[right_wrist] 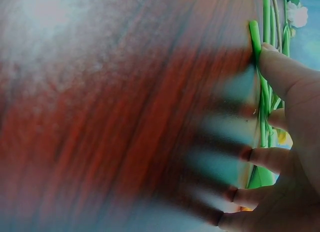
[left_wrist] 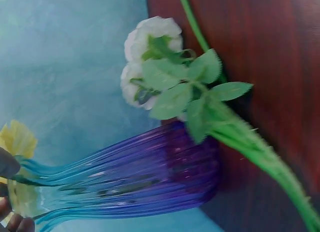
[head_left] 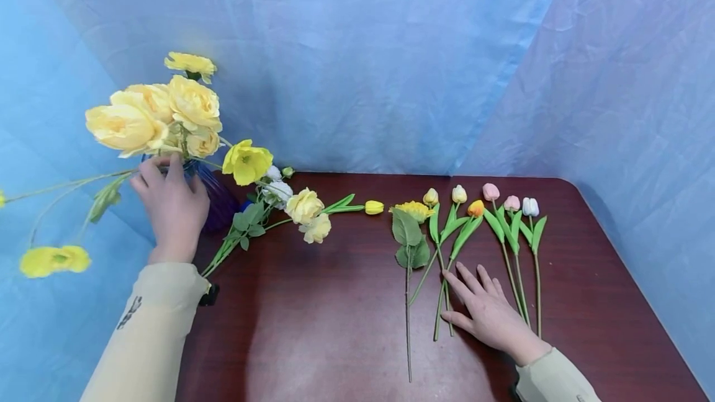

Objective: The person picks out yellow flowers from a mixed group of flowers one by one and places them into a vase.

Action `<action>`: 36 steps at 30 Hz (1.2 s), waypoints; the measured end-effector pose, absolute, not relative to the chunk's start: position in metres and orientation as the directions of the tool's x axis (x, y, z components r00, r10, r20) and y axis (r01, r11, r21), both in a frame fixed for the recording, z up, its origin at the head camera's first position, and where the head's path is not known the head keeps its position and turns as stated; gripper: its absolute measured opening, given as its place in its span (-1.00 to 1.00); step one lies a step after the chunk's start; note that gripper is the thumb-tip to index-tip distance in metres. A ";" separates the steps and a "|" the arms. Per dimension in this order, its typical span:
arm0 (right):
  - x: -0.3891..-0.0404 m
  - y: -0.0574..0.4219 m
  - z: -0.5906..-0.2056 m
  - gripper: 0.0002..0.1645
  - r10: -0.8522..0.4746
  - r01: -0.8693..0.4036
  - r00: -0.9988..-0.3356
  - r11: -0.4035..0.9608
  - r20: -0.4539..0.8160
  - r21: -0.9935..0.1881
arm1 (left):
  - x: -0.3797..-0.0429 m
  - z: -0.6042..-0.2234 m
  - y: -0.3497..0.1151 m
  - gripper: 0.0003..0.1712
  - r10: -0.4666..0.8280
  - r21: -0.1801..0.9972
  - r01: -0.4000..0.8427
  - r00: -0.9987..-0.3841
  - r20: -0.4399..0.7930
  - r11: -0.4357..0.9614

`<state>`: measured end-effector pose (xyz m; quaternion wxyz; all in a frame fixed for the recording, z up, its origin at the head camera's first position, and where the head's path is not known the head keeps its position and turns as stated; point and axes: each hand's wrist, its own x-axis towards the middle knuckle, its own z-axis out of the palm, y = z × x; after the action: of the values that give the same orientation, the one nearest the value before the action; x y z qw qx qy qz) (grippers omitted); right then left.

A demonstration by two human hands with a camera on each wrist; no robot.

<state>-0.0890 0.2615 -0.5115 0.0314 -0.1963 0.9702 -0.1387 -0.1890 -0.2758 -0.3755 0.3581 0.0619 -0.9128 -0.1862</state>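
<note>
**Vase steadied on left, tulips at right hand**

Step in hand looks like filling the vase [head_left: 215,203]: pale yellow blooms [head_left: 125,128] already sit at its mouth, at the far left of the counter [head_left: 324,334]. Next move probably calls for pinching one stem off the counter while the vase is steadied. Left hand [head_left: 174,211]: fingers bent round the vase mouth, gripping it; can't tell if stems are caught too. Right hand [head_left: 491,315]: wide, fingers spread, fingertips down on the counter beside the stem of the orange tulip [head_left: 476,208], nothing in its grasp. Sunflower [head_left: 413,210] lies left of the tulips.
</note>
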 end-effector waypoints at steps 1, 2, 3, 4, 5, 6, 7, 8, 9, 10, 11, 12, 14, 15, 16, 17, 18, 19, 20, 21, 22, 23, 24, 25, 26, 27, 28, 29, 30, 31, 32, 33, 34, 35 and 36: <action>-0.089 0.261 -0.512 -0.09 -0.390 -0.372 -0.921 0.884 -0.007 -0.282 | -0.187 -0.379 -0.275 -0.60 -0.269 0.419 0.027 -0.730 0.629 0.907; -0.089 0.261 -0.512 -0.09 -0.390 -0.372 -0.921 0.884 -0.009 -0.282 | -0.186 -0.382 -0.274 -0.57 -0.290 0.450 0.032 -0.722 0.628 0.892; -0.089 0.261 -0.512 -0.09 -0.390 -0.371 -0.921 0.885 -0.011 -0.282 | -0.184 -0.386 -0.273 -0.56 -0.310 0.477 0.042 -0.711 0.632 0.878; -0.089 0.261 -0.512 -0.09 -0.390 -0.371 -0.921 0.885 -0.012 -0.282 | -0.183 -0.390 -0.272 -0.57 -0.328 0.500 0.048 -0.701 0.633 0.865; -0.089 0.261 -0.513 -0.09 -0.390 -0.371 -0.921 0.885 -0.013 -0.281 | -0.182 -0.395 -0.271 -0.61 -0.334 0.510 0.061 -0.688 0.645 0.858; -0.089 0.261 -0.513 -0.09 -0.389 -0.370 -0.921 0.886 -0.014 -0.281 | -0.182 -0.399 -0.270 -0.66 -0.332 0.514 0.079 -0.677 0.657 0.854; -0.089 0.261 -0.512 -0.09 -0.389 -0.370 -0.921 0.886 -0.014 -0.279 | -0.181 -0.404 -0.269 -0.70 -0.322 0.512 0.096 -0.675 0.663 0.853; -0.089 0.261 -0.512 -0.09 -0.390 -0.371 -0.921 0.886 -0.014 -0.278 | -0.180 -0.409 -0.268 -0.73 -0.303 0.502 0.115 -0.675 0.673 0.857; -0.090 0.261 -0.512 -0.09 -0.389 -0.371 -0.921 0.886 -0.013 -0.277 | -0.180 -0.414 -0.267 -0.76 -0.277 0.484 0.131 -0.680 0.679 0.865; -0.090 0.261 -0.512 -0.09 -0.390 -0.371 -0.921 0.886 -0.012 -0.276 | -0.179 -0.419 -0.265 -0.77 -0.242 0.462 0.153 -0.686 0.686 0.874; -0.090 0.261 -0.512 -0.09 -0.390 -0.372 -0.921 0.886 -0.012 -0.277 | -0.179 -0.424 -0.264 -0.77 -0.204 0.436 0.176 -0.693 0.692 0.883; -0.090 0.261 -0.512 -0.09 -0.390 -0.372 -0.921 0.886 -0.012 -0.277 | -0.179 -0.429 -0.262 -0.77 -0.160 0.408 0.197 -0.705 0.691 0.892; -0.089 0.261 -0.511 -0.09 -0.391 -0.373 -0.920 0.886 -0.012 -0.277 | -0.180 -0.438 -0.256 -0.74 -0.073 0.349 0.237 -0.727 0.683 0.907; -0.089 0.261 -0.511 -0.09 -0.391 -0.373 -0.920 0.886 -0.012 -0.277 | -0.180 -0.443 -0.252 -0.73 -0.039 0.329 0.249 -0.742 0.669 0.911; -0.089 0.260 -0.511 -0.09 -0.392 -0.373 -0.920 0.885 -0.012 -0.277 | -0.180 -0.446 -0.248 -0.71 -0.006 0.310 0.261 -0.757 0.654 0.914; -0.089 0.260 -0.511 -0.09 -0.392 -0.373 -0.920 0.885 -0.013 -0.278 | -0.180 -0.450 -0.243 -0.69 0.026 0.290 0.267 -0.774 0.632 0.919; -0.089 0.260 -0.511 -0.09 -0.392 -0.373 -0.920 0.885 -0.013 -0.277 | -0.181 -0.453 -0.239 -0.68 0.061 0.270 0.279 -0.791 0.609 0.922; -0.089 0.260 -0.511 -0.09 -0.392 -0.373 -0.920 0.885 -0.013 -0.277 | -0.182 -0.455 -0.234 -0.66 0.090 0.256 0.285 -0.811 0.578 0.924; -0.089 0.260 -0.511 -0.09 -0.392 -0.373 -0.920 0.885 -0.013 -0.278 | -0.183 -0.458 -0.229 -0.64 0.118 0.244 0.291 -0.830 0.546 0.925; -0.089 0.260 -0.511 -0.09 -0.392 -0.373 -0.920 0.885 -0.013 -0.278 | -0.183 -0.460 -0.224 -0.63 0.147 0.233 0.299 -0.849 0.508 0.925; -0.089 0.260 -0.510 -0.09 -0.392 -0.373 -0.920 0.885 -0.013 -0.277 | -0.184 -0.462 -0.219 -0.61 0.177 0.220 0.306 -0.869 0.463 0.926; -0.088 0.260 -0.510 -0.09 -0.392 -0.373 -0.920 0.886 -0.014 -0.277 | -0.185 -0.465 -0.214 -0.58 0.204 0.210 0.311 -0.888 0.412 0.927; -0.088 0.259 -0.510 -0.09 -0.392 -0.373 -0.920 0.886 -0.013 -0.276 | -0.186 -0.467 -0.209 -0.56 0.232 0.199 0.318 -0.903 0.362 0.927; -0.088 0.259 -0.510 -0.10 -0.391 -0.372 -0.920 0.886 -0.013 -0.277 | -0.187 -0.469 -0.204 -0.53 0.255 0.190 0.321 -0.918 0.305 0.928; -0.088 0.259 -0.510 -0.10 -0.391 -0.372 -0.920 0.886 -0.014 -0.277 | -0.188 -0.471 -0.199 -0.50 0.270 0.185 0.319 -0.930 0.249 0.930; -0.088 0.260 -0.511 -0.10 -0.391 -0.372 -0.920 0.886 -0.013 -0.277 | -0.190 -0.473 -0.195 -0.47 0.283 0.176 0.318 -0.938 0.200 0.931; -0.088 0.260 -0.511 -0.09 -0.391 -0.373 -0.920 0.885 -0.011 -0.277 | -0.190 -0.475 -0.191 -0.45 0.286 0.165 0.310 -0.946 0.152 0.936; -0.088 0.260 -0.512 -0.09 -0.391 -0.374 -0.920 0.885 -0.009 -0.277 | -0.192 -0.477 -0.187 -0.44 0.286 0.151 0.300 -0.952 0.110 0.942; -0.088 0.260 -0.512 -0.09 -0.393 -0.375 -0.920 0.885 -0.007 -0.277 | -0.192 -0.479 -0.184 -0.42 0.283 0.138 0.291 -0.956 0.074 0.947; -0.089 0.260 -0.513 -0.09 -0.393 -0.376 -0.919 0.884 -0.006 -0.277 | -0.193 -0.482 -0.182 -0.40 0.277 0.121 0.280 -0.960 0.040 0.952; -0.089 0.260 -0.513 -0.09 -0.394 -0.378 -0.919 0.884 -0.003 -0.276 | -0.194 -0.484 -0.180 -0.40 0.272 0.101 0.272 -0.962 0.016 0.957; -0.089 0.260 -0.513 -0.09 -0.394 -0.379 -0.919 0.884 -0.002 -0.276 | -0.194 -0.486 -0.178 -0.41 0.267 0.078 0.266 -0.964 0.002 0.961; -0.089 0.260 -0.513 -0.09 -0.395 -0.379 -0.919 0.884 -0.001 -0.274 | -0.194 -0.487 -0.177 -0.41 0.259 0.055 0.257 -0.966 -0.013 0.965; -0.089 0.260 -0.513 -0.09 -0.395 -0.379 -0.919 0.884 -0.002 -0.273 | -0.195 -0.489 -0.175 -0.42 0.254 0.034 0.254 -0.967 -0.020 0.967; -0.089 0.260 -0.513 -0.09 -0.395 -0.380 -0.919 0.884 -0.003 -0.272 | -0.195 -0.490 -0.174 -0.46 0.254 0.013 0.254 -0.967 -0.020 0.967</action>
<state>-0.0891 0.2603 -0.5131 0.0291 -0.1997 0.9702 -0.1341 -0.1950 -0.1742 -0.4902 -0.0110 -0.1279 -0.9917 -0.0053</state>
